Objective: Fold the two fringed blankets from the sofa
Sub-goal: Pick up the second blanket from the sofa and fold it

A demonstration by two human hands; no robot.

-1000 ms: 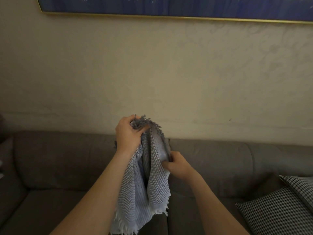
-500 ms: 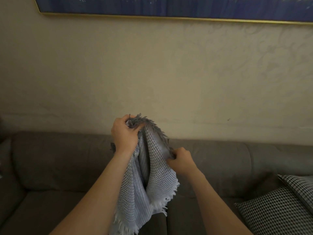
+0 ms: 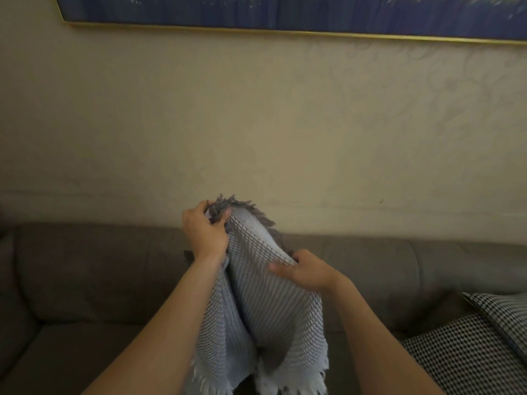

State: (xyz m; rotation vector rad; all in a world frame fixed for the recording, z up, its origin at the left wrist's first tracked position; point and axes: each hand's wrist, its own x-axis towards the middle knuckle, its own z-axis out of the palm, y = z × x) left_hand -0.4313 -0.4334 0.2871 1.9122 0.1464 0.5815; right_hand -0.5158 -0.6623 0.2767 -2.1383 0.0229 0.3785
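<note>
In the centre of the frame the person holds up a pale blue-grey waffle-weave blanket with fringed edges (image 3: 265,309), in front of the grey-brown fabric sofa (image 3: 85,280). The left hand (image 3: 204,232) is closed around the bunched top corner, where the fringe sticks out. The right hand (image 3: 306,273) seems to pinch the edge lower and to the right, though the dim light hides its fingers. The second blanket I cannot find here. The risk is that bunched layers slip from the left hand when the cloth is spread, so the corners do not match and the fold comes out crooked.
</note>
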